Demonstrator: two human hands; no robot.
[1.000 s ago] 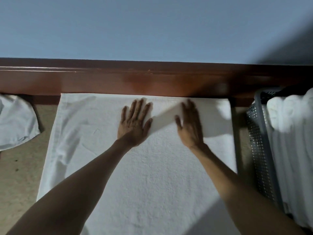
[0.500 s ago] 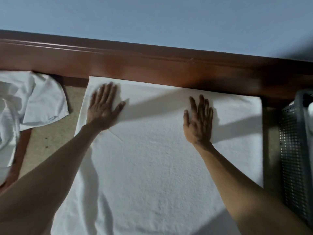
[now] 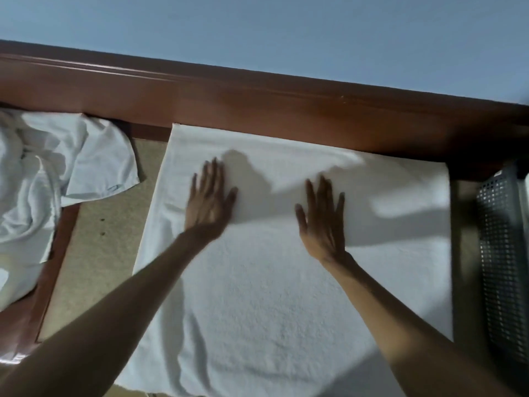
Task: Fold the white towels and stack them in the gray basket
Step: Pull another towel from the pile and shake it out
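Left grip (image 3: 210,202) slid back in from the towel (image 3: 272,282) corner toward right grip (image 3: 323,222); I read both spread flat, holding nothing, pressing creases out before folding.

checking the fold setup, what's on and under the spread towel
On the spread towel: the left hand and right hand, both flat. Under it, tan surface shows beside its left edge; the rest is covered.
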